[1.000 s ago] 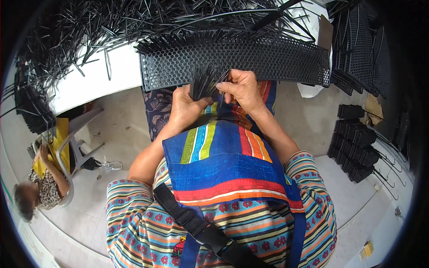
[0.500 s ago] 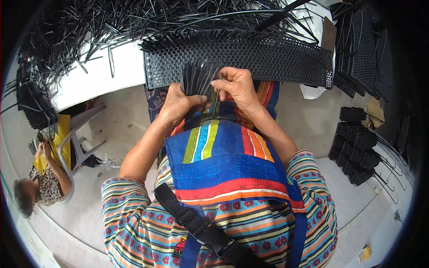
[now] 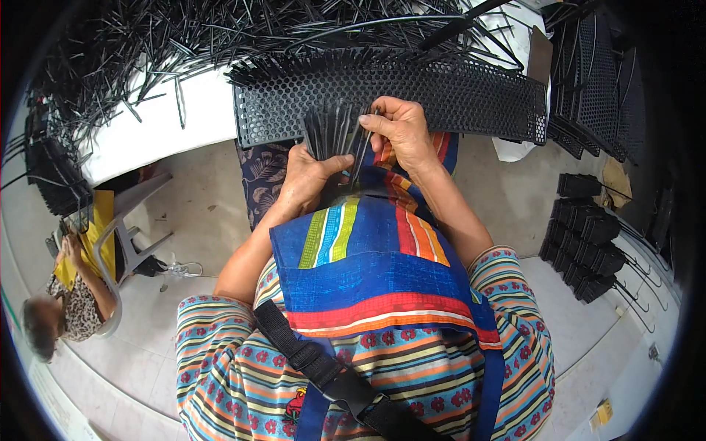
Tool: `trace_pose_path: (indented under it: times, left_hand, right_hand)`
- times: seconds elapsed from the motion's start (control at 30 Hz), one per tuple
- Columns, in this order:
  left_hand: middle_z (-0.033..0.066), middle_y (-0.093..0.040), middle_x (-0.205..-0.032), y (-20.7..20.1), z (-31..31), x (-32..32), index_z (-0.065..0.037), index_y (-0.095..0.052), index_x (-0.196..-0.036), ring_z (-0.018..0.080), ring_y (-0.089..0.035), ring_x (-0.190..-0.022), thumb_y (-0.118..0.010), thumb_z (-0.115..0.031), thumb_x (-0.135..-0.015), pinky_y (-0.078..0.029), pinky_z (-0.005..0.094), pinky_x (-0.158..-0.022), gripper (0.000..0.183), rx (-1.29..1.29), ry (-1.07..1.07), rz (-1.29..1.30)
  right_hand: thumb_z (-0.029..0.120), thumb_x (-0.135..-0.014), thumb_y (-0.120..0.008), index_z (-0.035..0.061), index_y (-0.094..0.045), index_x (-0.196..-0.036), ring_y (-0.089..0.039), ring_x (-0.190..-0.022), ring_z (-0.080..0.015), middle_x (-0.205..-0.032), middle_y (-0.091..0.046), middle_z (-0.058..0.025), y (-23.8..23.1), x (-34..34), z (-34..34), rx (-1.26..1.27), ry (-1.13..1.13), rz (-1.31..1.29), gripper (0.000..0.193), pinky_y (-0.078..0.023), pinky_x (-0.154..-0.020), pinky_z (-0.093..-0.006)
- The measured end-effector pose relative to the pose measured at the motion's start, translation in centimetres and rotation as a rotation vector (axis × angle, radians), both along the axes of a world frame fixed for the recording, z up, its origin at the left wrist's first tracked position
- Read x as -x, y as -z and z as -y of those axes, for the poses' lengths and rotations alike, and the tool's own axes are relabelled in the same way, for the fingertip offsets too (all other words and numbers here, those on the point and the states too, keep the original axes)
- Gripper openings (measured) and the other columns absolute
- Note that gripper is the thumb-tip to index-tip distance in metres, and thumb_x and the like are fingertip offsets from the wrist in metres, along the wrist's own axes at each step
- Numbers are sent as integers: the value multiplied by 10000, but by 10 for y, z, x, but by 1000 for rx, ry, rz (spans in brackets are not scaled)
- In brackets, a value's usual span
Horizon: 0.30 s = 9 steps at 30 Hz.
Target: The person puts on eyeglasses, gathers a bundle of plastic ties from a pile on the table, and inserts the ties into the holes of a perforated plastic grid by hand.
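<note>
Over my lap, my left hand (image 3: 309, 173) is closed round the lower part of a fanned bundle of thin black strips (image 3: 329, 134), its thumb pressed across them. Just to the right, my right hand (image 3: 404, 135) pinches a thin dark strip (image 3: 367, 140) between thumb and fingers, beside the bundle. Right beyond both hands lies a long black perforated panel (image 3: 471, 95). A row of black strips (image 3: 294, 70) stands along the panel's far left edge. Blur hides the strips' exact tips.
A large heap of loose black strips (image 3: 213, 33) covers the white table (image 3: 165, 136). Stacked black brush-like blocks (image 3: 585, 235) with hooked rods are at right, below black panels (image 3: 592, 81). Another person (image 3: 81, 294) sits at left by a grey chair (image 3: 136, 220).
My right hand has moved slightly right and up, with the pinched strip now more apart from the bundle. My left hand and the bundle have shifted a little to the right.
</note>
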<state>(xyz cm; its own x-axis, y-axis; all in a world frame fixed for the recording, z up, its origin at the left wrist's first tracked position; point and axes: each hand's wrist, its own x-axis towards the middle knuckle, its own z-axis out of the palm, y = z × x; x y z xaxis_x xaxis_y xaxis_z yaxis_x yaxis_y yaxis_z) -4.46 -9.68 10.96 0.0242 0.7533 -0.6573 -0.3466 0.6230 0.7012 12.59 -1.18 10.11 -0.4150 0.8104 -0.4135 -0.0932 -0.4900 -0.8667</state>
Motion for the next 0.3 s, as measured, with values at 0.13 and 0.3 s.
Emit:
trace_pose_path:
  times: [0.13,0.3]
  left_hand:
    - [115,-692,-800,4,2,-1,38,-664,-899,172,-661,-623,-664,12,-826,-531,268,-542,78,5,-159,70]
    - [157,-692,-879,16,15,-3,50,-636,-1021,227,-694,-728,-616,1,-878,-585,334,-623,152,32,-81,282]
  right_hand:
    - [51,-848,-692,16,-666,-852,-552,-472,-65,-689,-630,-14,1,-8,0,-34,181,-24,44,-424,-443,-183]
    - [60,-872,-670,11,-676,-881,-556,-538,-68,-711,-638,-13,-11,-20,-15,-370,395,71,50,-445,-529,-192]
